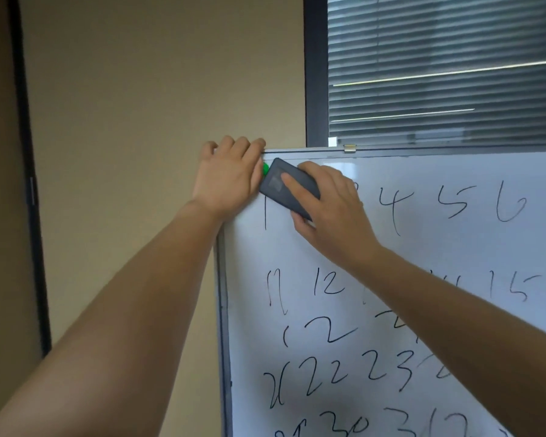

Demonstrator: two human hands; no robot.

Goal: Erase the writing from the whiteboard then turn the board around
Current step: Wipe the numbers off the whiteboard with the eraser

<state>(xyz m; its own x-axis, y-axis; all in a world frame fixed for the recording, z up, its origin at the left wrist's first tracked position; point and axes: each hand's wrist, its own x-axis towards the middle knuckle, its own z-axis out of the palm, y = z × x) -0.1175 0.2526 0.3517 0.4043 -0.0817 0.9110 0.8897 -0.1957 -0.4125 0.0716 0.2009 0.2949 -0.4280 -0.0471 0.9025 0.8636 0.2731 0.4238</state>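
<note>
A: Whiteboard (423, 310), smooth, glossy and white in a thin grey metal frame, fills the lower right of the head view, from about 3 o'clock round to 6 o'clock. We see it covered in rows of handwritten black numbers (344, 370); almost all of them remain, so we judge the erasing barely begun.

B: Why do we hold the corner with the left hand (227, 178)?

A: Its fingers are curled together over the top left corner of the frame, at 12 o'clock from the wrist, the fingertips hooked out of sight behind the edge. We judge that this steadies the board against the push of wiping, since a board meant to be turned round probably swings or rolls.

B: And the right hand (328, 209)?

A: It grips the eraser (289, 187), a dark, flat, rounded rectangular block with a matte plastic back. The thumb lies across that back and the other fingers wrap its far long edge, pressing it flat on the board just at 3 o'clock of the left hand, tilted with one end towards 10 o'clock. We cannot see its wiping face.

B: What is the green spot?

A: A small round green magnet (265, 168), as we judge it, half hidden between left hand and eraser. A metal clip (350, 148) sits on the top rail; grey slatted blinds (438, 67) hang at 1 o'clock, a plain beige wall (155, 74) at 11 o'clock.
</note>
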